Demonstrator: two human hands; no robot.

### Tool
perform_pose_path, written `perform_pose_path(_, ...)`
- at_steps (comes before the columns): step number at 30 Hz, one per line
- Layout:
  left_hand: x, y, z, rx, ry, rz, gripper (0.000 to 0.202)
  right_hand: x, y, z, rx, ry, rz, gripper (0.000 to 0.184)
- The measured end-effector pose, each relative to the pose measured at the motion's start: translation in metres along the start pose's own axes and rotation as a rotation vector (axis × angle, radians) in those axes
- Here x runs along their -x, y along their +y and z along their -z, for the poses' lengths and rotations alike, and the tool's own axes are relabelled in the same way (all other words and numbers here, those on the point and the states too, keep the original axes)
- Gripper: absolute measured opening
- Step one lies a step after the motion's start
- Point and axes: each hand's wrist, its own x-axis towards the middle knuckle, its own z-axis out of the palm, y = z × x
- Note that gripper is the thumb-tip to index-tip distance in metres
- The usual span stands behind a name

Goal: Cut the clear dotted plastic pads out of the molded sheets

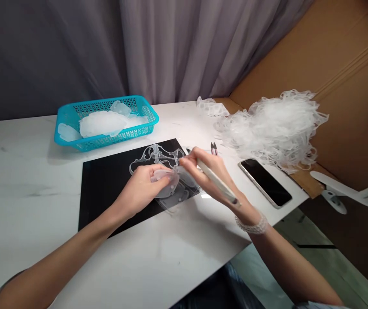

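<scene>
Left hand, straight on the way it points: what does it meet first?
Past the translucent piece it holds, the left hand would probably meet the right hand; depth between them is unclear.

Over a black rectangular mat (103,184) on the white marbled tabletop (25,189), the left hand (141,184) pinches a translucent rounded piece (167,185); the right hand (212,171) grips a white pen-shaped tool (217,182). From the mat, a turquoise perforated plastic basket (119,138) sits at eleven o'clock, a tangled whitish heap (277,124) at two, a black-screened phone (266,182) at three.

the plastic piece (167,188) is over the mat (101,189), the basket (138,132) behind it, the phone (266,182) and pile (277,124) to the right
</scene>
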Motion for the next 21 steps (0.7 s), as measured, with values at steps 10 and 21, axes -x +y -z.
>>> perform_pose_path(10,0.005,0.004,-0.004,-0.145,0.216,-0.101,0.016,-0.002,0.004,-0.033,-0.045,-0.030,0.139,0.023)
perform_pose_path(21,-0.012,-0.004,0.017,0.684,0.152,0.071,0.021,-0.034,0.050,-0.003,-0.012,0.232,-0.049,0.027)
